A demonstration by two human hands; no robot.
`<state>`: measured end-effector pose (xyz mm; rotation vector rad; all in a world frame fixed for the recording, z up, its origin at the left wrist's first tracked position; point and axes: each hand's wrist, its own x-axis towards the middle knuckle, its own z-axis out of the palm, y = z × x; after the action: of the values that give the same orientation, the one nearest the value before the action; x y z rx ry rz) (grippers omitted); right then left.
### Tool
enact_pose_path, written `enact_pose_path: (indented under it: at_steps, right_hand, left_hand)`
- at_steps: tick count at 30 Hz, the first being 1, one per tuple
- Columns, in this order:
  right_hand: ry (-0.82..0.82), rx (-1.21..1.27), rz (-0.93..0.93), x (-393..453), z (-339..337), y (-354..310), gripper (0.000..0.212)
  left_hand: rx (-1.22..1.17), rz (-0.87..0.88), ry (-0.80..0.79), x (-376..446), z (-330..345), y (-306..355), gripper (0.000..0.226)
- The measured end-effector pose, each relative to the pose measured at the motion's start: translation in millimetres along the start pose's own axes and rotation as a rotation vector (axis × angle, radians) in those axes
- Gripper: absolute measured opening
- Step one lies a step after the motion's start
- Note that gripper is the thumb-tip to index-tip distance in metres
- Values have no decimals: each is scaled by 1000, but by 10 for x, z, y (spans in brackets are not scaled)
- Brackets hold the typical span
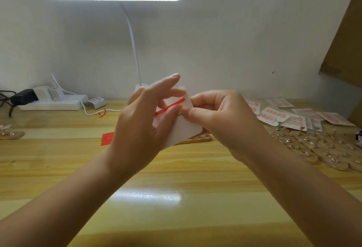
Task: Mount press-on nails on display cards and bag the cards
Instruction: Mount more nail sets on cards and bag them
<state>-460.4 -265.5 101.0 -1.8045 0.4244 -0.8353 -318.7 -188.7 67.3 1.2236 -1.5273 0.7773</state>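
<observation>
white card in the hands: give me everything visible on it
The white display card is held above the wooden table, tilted, between both hands. It looks like thin stiff card with rounded corners and dark print beginning "Na", the rest hidden. A red strip lies diagonally across its upper part. The left hand holds it from the left, covering much of it, fingers over the strip; the right hand pinches its right edge. No nails are visible on it.
</observation>
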Motion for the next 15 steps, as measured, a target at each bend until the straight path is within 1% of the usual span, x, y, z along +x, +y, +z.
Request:
enact_pose_path:
  at_steps: [6,15]
  right_hand:
    - [8,32,48,7,-2,-1,7]
    - [11,70,83,-3,1,-19,5]
  left_hand:
    - [135,151,47,0,7,-40,43]
    - [176,183,53,-1,-6,-62,46]
